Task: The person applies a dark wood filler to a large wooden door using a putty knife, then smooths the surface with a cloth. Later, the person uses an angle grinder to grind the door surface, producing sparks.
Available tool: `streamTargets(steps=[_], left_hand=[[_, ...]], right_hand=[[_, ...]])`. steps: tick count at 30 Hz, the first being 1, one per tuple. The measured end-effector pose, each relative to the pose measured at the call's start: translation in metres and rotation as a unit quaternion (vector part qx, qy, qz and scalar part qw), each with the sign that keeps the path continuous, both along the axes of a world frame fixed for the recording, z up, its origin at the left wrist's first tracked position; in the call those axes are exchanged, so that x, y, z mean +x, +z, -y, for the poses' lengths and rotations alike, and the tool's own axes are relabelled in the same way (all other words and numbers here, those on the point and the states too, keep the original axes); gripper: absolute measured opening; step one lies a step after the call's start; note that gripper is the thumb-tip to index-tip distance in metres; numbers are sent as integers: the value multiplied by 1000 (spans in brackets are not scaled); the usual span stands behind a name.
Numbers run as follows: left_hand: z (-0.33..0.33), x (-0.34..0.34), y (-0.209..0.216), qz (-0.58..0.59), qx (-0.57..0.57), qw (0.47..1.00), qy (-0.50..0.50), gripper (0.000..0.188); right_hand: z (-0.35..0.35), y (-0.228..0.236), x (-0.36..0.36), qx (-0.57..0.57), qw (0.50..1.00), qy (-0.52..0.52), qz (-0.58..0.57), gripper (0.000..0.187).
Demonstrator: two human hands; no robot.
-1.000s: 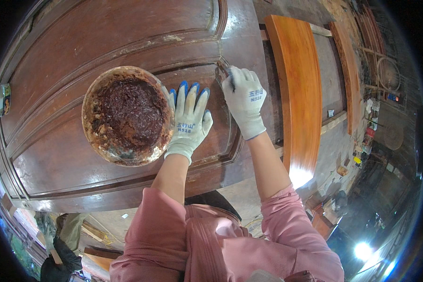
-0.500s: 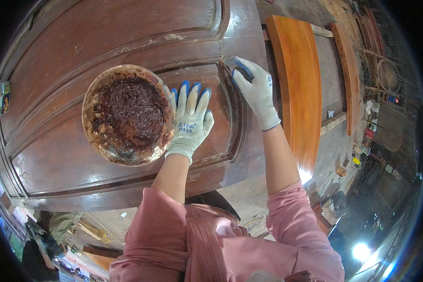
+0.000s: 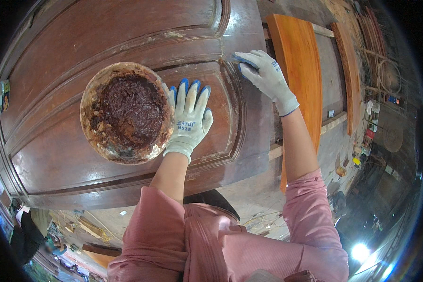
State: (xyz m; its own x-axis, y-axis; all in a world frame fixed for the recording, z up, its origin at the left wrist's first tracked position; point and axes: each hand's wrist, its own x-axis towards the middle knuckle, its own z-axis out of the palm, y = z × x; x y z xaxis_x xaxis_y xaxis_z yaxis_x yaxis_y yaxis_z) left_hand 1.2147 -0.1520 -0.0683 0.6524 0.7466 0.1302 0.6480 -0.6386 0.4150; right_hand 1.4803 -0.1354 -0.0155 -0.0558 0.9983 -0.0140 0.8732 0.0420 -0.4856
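Note:
A dark brown carved wooden door (image 3: 103, 42) lies flat in front of me. On it stands a round, crusted bowl (image 3: 95, 136) full of dark red-brown paste. My left hand (image 3: 189, 117), in a white glove with blue fingertips, rests flat on the door panel, fingers spread, its thumb side against the bowl's rim. My right hand (image 3: 263, 73), gloved the same, reaches to the upper right corner of the raised moulding (image 3: 237, 117). Its fingers are pinched on a small tool pressed to the wood; the tool is mostly hidden.
Beyond the door's right edge lie a bright orange plank (image 3: 298, 61) and a second brownish board (image 3: 350, 70) over a dusty floor. Small clutter sits at far right. Wood scraps and a dark-clothed person (image 3: 26, 235) are at lower left.
My right hand has slid up along the moulding to its upper corner, arm stretching out. The left hand and the bowl have stayed put.

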Motion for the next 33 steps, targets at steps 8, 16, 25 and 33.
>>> streamTargets(steps=[8, 16, 25, 33], left_hand=[[1, 1, 1, -16, -4, 1000, 0, 55], [2, 0, 0, -18, -4, 1000, 0, 55], [1, 1, 1, -21, 1, 1000, -1, 55], [2, 0, 1, -12, -2, 1000, 5, 54]], right_hand=[[0, -2, 12, -29, 982, 76, 172, 35], [0, 1, -2, 82, 970, 131, 189, 39], [13, -3, -42, 144, 931, 109, 319, 31], [16, -4, -42, 145, 945, 51, 288, 29]])
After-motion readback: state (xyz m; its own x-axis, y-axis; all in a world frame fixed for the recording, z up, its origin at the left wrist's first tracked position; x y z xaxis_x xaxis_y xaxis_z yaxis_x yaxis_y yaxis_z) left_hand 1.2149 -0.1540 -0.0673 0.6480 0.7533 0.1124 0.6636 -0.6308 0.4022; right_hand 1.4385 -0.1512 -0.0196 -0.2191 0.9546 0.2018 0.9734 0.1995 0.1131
